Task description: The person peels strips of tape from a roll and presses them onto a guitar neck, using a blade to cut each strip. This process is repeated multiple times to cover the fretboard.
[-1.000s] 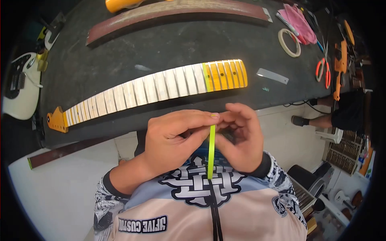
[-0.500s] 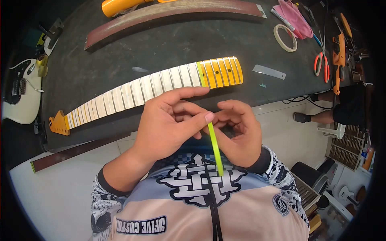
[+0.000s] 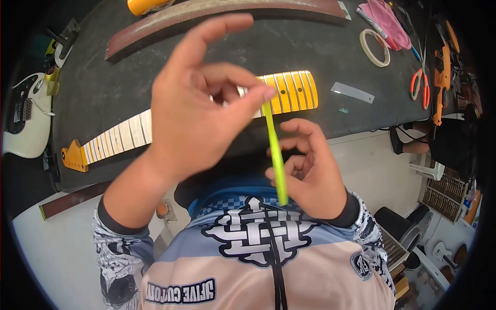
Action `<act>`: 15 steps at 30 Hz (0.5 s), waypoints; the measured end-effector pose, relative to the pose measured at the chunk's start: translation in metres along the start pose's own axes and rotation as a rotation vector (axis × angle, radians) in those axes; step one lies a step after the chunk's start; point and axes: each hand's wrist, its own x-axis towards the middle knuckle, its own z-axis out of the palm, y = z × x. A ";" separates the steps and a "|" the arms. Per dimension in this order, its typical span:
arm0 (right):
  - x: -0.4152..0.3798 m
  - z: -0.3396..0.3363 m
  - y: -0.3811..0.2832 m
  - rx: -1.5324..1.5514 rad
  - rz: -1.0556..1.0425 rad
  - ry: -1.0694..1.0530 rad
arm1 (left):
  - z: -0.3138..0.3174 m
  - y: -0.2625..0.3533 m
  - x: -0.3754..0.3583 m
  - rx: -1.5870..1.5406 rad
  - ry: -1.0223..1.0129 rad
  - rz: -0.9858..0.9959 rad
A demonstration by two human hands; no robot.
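My left hand (image 3: 199, 103) is raised over the guitar neck, pinching the top of a narrow yellow-green tape strip (image 3: 276, 160) between thumb and a finger. The strip hangs down towards my shirt, passing in front of my right thumb. Near it, my right hand (image 3: 315, 175) has loosely curled, parted fingers and appears to hold nothing. The guitar neck (image 3: 289, 93) lies on the dark bench, its headstock to the left. Pale covering lies between many frets, while the right end shows bare yellow wood with dark dots. My left hand hides the neck's middle.
A long reddish-brown beam (image 3: 227, 23) lies behind the neck. To the right are a small metal plate (image 3: 353, 93), a tape roll (image 3: 374, 47), a pink cloth (image 3: 385, 20) and orange-handled scissors (image 3: 419, 88). A white guitar body (image 3: 28, 119) is at left. Someone's leg (image 3: 418, 149) shows at right.
My left hand has moved up and left over the neck, drawing the tape strip up with it and away from my right hand. My right hand has shifted slightly.
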 end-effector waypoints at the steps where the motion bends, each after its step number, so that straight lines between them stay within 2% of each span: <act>1: 0.002 -0.003 0.006 0.038 0.009 -0.054 | -0.003 -0.005 0.009 0.007 0.007 0.038; 3: 0.003 -0.004 0.001 0.002 0.061 -0.115 | -0.006 -0.010 0.020 0.018 0.036 0.083; 4: 0.005 -0.005 -0.001 -0.014 0.086 -0.147 | -0.009 -0.015 0.026 -0.007 0.010 0.045; 5: 0.005 -0.005 0.004 -0.153 -0.083 -0.124 | -0.014 -0.021 0.033 -0.033 -0.016 0.007; 6: 0.008 -0.007 0.008 -0.161 -0.226 -0.125 | -0.014 -0.023 0.037 -0.055 -0.038 -0.032; 7: 0.009 -0.005 0.003 -0.113 -0.234 -0.116 | -0.008 -0.023 0.037 0.067 -0.007 -0.009; 8: 0.009 -0.003 -0.001 -0.064 -0.242 -0.105 | -0.008 -0.027 0.038 0.057 -0.004 -0.024; 10: 0.018 -0.013 -0.001 -0.327 -0.386 -0.215 | -0.009 -0.035 0.042 0.035 0.000 -0.059; 14: 0.022 -0.003 -0.003 -0.151 -0.332 -0.041 | -0.009 -0.034 0.046 0.090 -0.054 -0.148; 15: 0.025 0.004 0.000 -0.153 -0.379 0.107 | -0.008 -0.033 0.046 0.090 -0.066 -0.172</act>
